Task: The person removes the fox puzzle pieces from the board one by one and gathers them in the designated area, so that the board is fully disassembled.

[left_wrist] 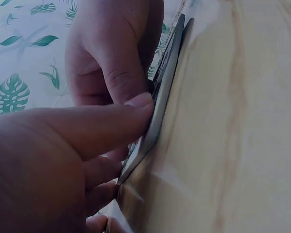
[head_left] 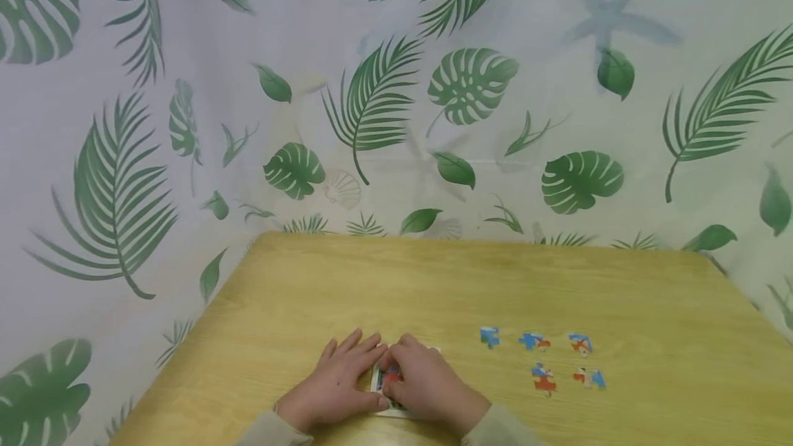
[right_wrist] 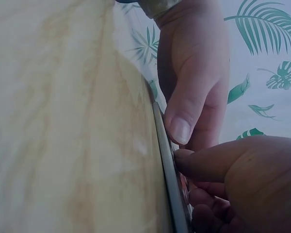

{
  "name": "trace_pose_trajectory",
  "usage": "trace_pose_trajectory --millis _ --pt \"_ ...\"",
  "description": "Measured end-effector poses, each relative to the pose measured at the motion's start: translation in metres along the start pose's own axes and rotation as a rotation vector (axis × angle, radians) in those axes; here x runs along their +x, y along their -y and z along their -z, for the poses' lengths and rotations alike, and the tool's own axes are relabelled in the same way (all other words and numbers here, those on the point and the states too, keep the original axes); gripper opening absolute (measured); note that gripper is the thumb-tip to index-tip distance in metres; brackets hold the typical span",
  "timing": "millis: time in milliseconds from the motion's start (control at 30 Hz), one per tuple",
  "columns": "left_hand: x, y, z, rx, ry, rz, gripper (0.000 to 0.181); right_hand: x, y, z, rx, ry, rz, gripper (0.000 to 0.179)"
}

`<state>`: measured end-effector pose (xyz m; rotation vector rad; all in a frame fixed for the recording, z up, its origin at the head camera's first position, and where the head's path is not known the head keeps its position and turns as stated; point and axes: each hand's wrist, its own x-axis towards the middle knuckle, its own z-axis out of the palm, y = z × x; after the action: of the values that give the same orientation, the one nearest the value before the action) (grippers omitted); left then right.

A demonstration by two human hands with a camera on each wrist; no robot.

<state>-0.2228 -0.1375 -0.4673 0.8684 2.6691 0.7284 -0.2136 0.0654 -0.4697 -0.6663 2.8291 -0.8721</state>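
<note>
A small puzzle board (head_left: 399,413) with a pale rim lies flat near the table's front, mostly covered by both hands. My left hand (head_left: 341,380) rests along its left side, fingers fairly straight and the thumb on the rim. Over the board, my right hand (head_left: 427,380) has curled fingers, with thumb and index finger at a reddish puzzle piece (head_left: 392,378) that they appear to pinch. In the right wrist view the right thumb (right_wrist: 199,162) touches the board's face, close to the left thumb (right_wrist: 181,130). Most of the piece is hidden.
To the right of the board, several loose blue, red and white puzzle pieces (head_left: 543,378) lie apart in two rows. The wooden table (head_left: 396,281) reaches back to a leaf-patterned curtain (head_left: 396,122), which also hangs along the left.
</note>
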Motion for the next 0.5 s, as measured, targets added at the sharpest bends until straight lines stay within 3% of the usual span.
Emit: trace_pose_trajectory --millis 233,500 --pt "-0.0030 0.0005 -0.0016 -0.013 -0.008 0.004 0.084 -0.0036 0.0040 -0.0017 -0.036 -0.015 0.027 0.022" --pt "-0.0012 -0.0020 -0.0002 -0.011 -0.004 -0.011 0.082 -0.0007 0.0041 0.0045 0.022 0.035 -0.022 0.023"
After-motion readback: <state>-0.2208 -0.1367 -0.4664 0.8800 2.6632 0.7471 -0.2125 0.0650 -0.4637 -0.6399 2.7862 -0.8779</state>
